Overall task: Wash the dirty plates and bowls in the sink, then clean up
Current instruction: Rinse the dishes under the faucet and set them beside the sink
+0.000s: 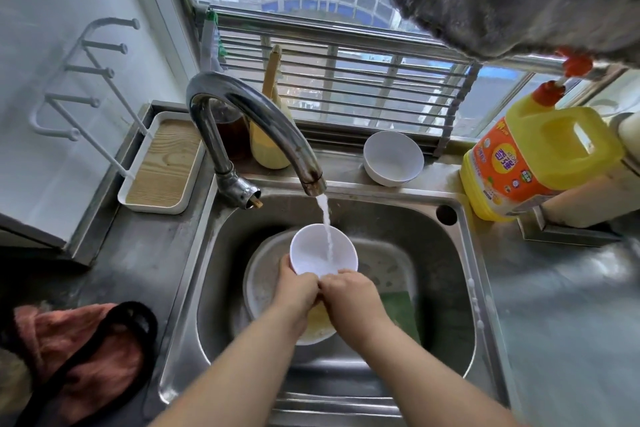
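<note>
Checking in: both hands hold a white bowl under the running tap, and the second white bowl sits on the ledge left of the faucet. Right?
Not quite. The head view shows the second white bowl on the ledge right of the faucet, near the yellow detergent jug. The rest holds: left hand and right hand hold the white bowl under running water.

This is a small home kitchen. A stainless steel sink [446, 253] sits under a curved faucet [249, 114] with water running, right by a barred window [339, 80] looking onto apartment towers. A yellow jug of dish detergent [540, 163] stands on the ledge, and a clean white bowl [393, 158] rests behind the basin.
</note>
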Demonstrator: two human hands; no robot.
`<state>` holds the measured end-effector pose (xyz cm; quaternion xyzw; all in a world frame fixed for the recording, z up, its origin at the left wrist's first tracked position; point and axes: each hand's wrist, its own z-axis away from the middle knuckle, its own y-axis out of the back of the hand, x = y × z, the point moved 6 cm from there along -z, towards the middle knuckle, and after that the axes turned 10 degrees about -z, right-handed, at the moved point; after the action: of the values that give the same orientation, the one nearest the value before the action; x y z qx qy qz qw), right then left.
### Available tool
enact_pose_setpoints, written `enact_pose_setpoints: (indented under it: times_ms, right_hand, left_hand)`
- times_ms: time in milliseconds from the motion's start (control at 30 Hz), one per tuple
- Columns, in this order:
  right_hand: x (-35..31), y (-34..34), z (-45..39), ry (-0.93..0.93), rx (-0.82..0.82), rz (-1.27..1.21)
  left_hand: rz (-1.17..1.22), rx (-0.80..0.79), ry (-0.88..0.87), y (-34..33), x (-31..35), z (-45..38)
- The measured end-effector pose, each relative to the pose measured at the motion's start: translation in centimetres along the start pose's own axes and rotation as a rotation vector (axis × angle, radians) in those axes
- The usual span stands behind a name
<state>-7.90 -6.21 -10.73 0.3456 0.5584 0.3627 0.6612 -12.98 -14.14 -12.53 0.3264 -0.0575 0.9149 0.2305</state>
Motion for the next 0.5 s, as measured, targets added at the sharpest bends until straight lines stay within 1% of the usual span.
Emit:
enact_pose_setpoints:
  times_ms: [33,67,100,133,200,233,267,300,367,400,433,500]
  right_hand:
    - [0.2,0.3,0.3,0.061,0.025,0.002]
    - [0.8,0.6,0.7,0.140,0.058,0.015]
    - [1.5,1.0,1.3,0.179,0.078,0.029]
    - [1.8,1.3,1.3,0.174,0.078,0.061]
    - [1.0,1.0,0.6,0.063,0.045,0.064]
    - [0.6,0.5,0.3,0.036,0.034,0.014]
    - [0.5,0.2,0.1,0.025,0.020,-0.022]
    - [1.0,0.0,0.4,0.046,0.004,-0.037]
    - [2.6,0.7,1.7,0.139,0.052,0.001]
    - [3.4,1.2,2.2,0.164,0.068,-0.001]
    - [3.4,1.6,2.4,0.153,0.056,-0.073]
    - [2.6,2.4,2.8,0.038,0.057,-0.322]
  left_hand:
    - [-0.006,-0.062,0.013,-0.1,0.0,-0.3]
    - [-0.038,-0.161,0.023,0.1,0.0,-0.6]
    - [-0.068,-0.223,0.042,0.4,-0.1,-0.8]
    - [-0.074,-0.226,0.054,0.5,-0.3,-0.8]
    - [-0.015,-0.097,0.051,-0.1,-0.8,-0.5]
    - [0.027,-0.044,0.036,-0.8,-1.1,-0.3]
    - [0.016,-0.030,0.029,-1.2,-1.1,-0.2]
    - [-0.031,-0.064,0.046,-1.1,-1.0,0.0]
    - [-0.170,-0.222,0.101,-0.2,-0.9,0.0]
    - [-0.183,-0.266,0.139,0.4,-1.2,-0.2]
    - [-0.167,-0.260,0.185,0.8,-1.4,-0.1]
    - [-0.030,-0.187,0.236,0.4,-2.1,-0.4]
